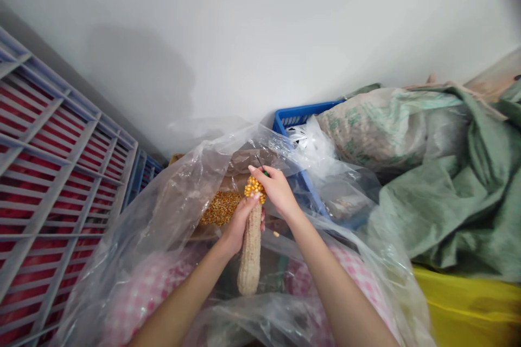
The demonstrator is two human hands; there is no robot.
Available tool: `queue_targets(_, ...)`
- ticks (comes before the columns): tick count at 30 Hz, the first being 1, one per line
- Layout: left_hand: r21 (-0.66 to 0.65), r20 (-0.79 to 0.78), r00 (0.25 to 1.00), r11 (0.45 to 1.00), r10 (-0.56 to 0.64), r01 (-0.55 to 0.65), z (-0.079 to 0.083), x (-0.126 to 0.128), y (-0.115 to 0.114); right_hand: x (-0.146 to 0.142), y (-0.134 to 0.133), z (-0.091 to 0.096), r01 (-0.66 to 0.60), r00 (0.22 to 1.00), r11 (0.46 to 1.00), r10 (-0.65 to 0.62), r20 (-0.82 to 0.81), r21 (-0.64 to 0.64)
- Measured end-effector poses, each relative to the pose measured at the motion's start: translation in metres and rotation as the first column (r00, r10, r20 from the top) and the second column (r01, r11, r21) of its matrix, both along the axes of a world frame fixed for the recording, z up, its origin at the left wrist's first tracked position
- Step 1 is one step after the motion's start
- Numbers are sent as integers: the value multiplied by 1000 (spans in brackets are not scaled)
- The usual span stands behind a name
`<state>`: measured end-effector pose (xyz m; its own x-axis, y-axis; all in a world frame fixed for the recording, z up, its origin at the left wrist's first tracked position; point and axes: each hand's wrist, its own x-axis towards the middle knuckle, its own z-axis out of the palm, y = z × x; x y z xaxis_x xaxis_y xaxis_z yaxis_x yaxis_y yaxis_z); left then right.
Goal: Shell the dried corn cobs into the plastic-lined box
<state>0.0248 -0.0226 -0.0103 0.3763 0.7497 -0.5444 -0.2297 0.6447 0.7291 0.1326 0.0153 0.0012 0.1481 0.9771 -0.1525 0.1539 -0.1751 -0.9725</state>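
1. L hand (239, 226) is closed round the corn cob (249, 260), thumb up by the remaining kernels (253, 186).
2. R hand (277, 188) grips a thin dark-shafted tool (259, 161) w/ some green showing, at cob's far end; exact finger hold partly hidden.
3. Cob's mid-view, tilted, over clear plastic sheeting (158, 233); mostly bare, yellow kernels at far end.
4. Loose kernel pile (222, 207) lies just L of the cob's far end.
5. Blue plastic crate (299, 114) w/ bags sits to R; slatted crate (67, 165) far L.
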Motion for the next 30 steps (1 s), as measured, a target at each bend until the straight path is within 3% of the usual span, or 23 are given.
queue_targets(5,-35,-92,994,998,58,-61,-1,3,1,-2,0,-1,-17,1000,1000,17,14,4)
queue_targets(11,4,60,997,999,51,-52,1,3,-4,-2,1,-2,-4,1000,1000,4,-10,-6)
queue_targets(16,95,-120,991,995,53,-42,3,6,-5,-2,2,-3,6,1000,1000,-7,-20,-21)
queue_targets(23,65,-67,994,994,87,-83,-1,5,-10,-3,2,-2,-29,999,999,28,-37,-25)
queue_targets(27,63,-31,999,997,38,-36,0,3,-6,-2,1,0,-12,998,999,10,-70,-31)
queue_targets(30,81,-121,991,996,58,-48,3,4,-4,-2,1,1,-22,994,999,19,-106,-32)
